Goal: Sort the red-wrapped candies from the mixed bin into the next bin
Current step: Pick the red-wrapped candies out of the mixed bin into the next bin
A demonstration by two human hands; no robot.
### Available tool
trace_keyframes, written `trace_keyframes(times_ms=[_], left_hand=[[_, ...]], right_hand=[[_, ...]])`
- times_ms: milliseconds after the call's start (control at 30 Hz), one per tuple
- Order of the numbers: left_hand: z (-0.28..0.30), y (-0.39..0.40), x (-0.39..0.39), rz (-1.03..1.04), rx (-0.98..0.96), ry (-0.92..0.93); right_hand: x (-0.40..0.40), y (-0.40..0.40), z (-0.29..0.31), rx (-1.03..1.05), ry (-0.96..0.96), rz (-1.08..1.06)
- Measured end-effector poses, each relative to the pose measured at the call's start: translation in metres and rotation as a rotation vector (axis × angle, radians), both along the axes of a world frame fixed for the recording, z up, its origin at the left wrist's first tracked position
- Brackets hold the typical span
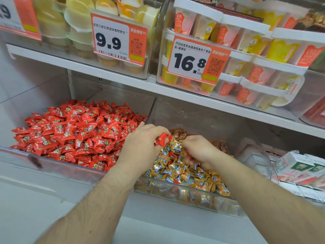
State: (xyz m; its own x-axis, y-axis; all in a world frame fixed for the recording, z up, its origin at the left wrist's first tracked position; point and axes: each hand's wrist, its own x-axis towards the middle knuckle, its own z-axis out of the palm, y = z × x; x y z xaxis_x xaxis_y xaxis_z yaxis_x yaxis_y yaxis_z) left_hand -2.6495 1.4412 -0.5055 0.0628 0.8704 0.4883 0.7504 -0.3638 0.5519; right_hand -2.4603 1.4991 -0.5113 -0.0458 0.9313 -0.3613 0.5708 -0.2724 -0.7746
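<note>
Two clear bins stand side by side on the lower shelf. The left bin (15,155) is heaped with red-wrapped candies (73,132). The right, mixed bin (253,148) holds mostly gold-and-blue wrapped candies (174,171) with a few red ones among them. Over the mixed bin's left part, my left hand (140,143) grips red-wrapped candies (162,138) in its curled fingers. My right hand (200,150) reaches down into the gold pile, fingers curled; red shows under them, but what they hold is hidden.
A clear divider wall (151,111) separates the two bins. Above, a white shelf (123,80) carries clear bins of jelly cups with price tags 9.9 (112,39) and 16.8 (193,62). Boxed goods (302,166) lie to the right of the mixed bin.
</note>
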Motion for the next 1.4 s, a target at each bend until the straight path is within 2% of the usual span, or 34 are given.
trace_keyframes(times_ms=[67, 133, 233, 300, 367, 400, 500, 567, 600, 667, 767, 833, 900, 1000, 1067, 1167, 1233, 1333, 1400], left_hand=[[0.0, 0.001, 0.0, -0.002, 0.0, -0.007], [0.0, 0.001, 0.0, -0.007, -0.011, -0.018], [0.0, 0.001, 0.0, -0.02, -0.002, -0.035], [-0.001, 0.001, -0.001, -0.029, -0.016, -0.065], [0.002, 0.0, -0.003, -0.062, -0.067, -0.191], [0.004, -0.001, -0.005, -0.085, -0.105, -0.291], [0.011, -0.005, -0.012, -0.104, -0.17, -0.596], [0.015, -0.008, -0.017, -0.094, -0.188, -0.785], [0.017, -0.009, -0.019, -0.082, -0.19, -0.863], [0.021, -0.01, -0.027, -0.03, -0.195, -0.978], [0.021, -0.008, -0.052, 0.077, -0.253, -1.048], [0.016, -0.005, -0.072, 0.135, -0.308, -0.989], [0.012, 0.0, -0.089, 0.17, -0.343, -0.857], [0.011, 0.009, -0.105, 0.231, -0.299, -0.507], [0.014, 0.016, -0.111, 0.268, -0.271, -0.33], [0.015, 0.026, -0.119, 0.301, -0.28, -0.155], [0.014, 0.03, -0.123, 0.274, -0.321, -0.069], [0.015, 0.024, -0.126, 0.254, -0.484, 0.158], [0.015, 0.017, -0.124, 0.244, -0.526, 0.205]], right_hand=[[-0.006, 0.005, -0.008, 0.19, -0.449, 0.251], [-0.012, 0.007, -0.014, 0.33, -0.764, 0.436], [-0.018, 0.005, -0.023, 0.397, -0.984, 0.545], [-0.02, 0.001, -0.026, 0.428, -1.029, 0.552], [-0.015, 0.0, -0.024, 0.425, -0.93, 0.471], [-0.012, 0.0, -0.02, 0.397, -0.816, 0.382], [-0.002, -0.007, 0.0, 0.224, -0.22, -0.026], [-0.001, -0.02, 0.019, 0.055, 0.176, -0.195], [-0.003, -0.027, 0.029, -0.015, 0.311, -0.238], [-0.014, -0.04, 0.047, -0.09, 0.422, -0.228], [-0.042, -0.057, 0.073, -0.068, 0.404, -0.075], [-0.066, -0.064, 0.087, 0.036, 0.292, 0.054], [-0.092, -0.062, 0.094, 0.234, 0.088, 0.207], [-0.134, -0.048, 0.098, 0.509, -0.264, 0.43], [-0.155, -0.031, 0.089, 0.595, -0.48, 0.534], [-0.173, -0.009, 0.074, 0.63, -0.676, 0.568], [-0.178, -0.001, 0.07, 0.616, -0.689, 0.558], [-0.175, 0.004, 0.068, 0.472, -0.725, 0.633], [-0.168, 0.0, 0.066, 0.419, -0.798, 0.664]])
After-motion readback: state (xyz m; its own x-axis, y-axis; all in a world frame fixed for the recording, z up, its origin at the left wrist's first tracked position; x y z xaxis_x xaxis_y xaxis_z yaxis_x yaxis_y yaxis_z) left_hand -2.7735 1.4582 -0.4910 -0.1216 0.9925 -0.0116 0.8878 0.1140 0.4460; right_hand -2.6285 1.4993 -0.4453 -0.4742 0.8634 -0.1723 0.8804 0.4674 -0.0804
